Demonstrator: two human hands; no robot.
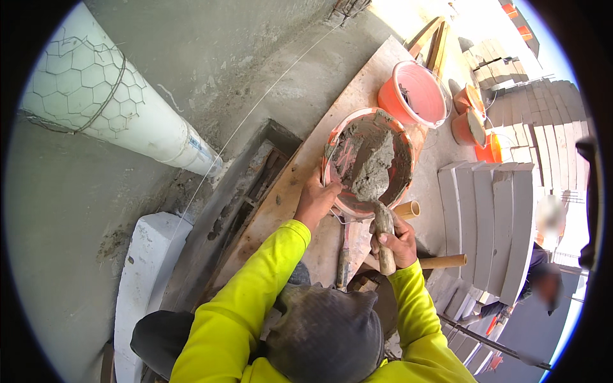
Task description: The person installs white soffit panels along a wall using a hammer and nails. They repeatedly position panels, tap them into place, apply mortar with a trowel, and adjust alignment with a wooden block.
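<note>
A round orange-red bucket (353, 205) of wet grey mortar (350, 136) stands on a plywood board in front of me. My left hand (316, 199) is closed on the bucket's near left rim, with the thumb over the edge. A trowel (384, 237) is gripped by its wooden handle in my right hand (400, 241), at the bucket's near side. Its blade is inside the bucket, covered by a heap of mortar. Between my arms another tool with a worn handle (343, 262) lies on the board.
Beyond the mortar bucket stands a pink bucket (424, 96); smaller orange buckets (468, 129) sit further right. Grey blocks (488, 223) are stacked at right, near bamboo poles (444, 261) and another person (543, 281). At left are a mesh-wrapped white pipe (115, 102), a taut string and a white block (150, 255).
</note>
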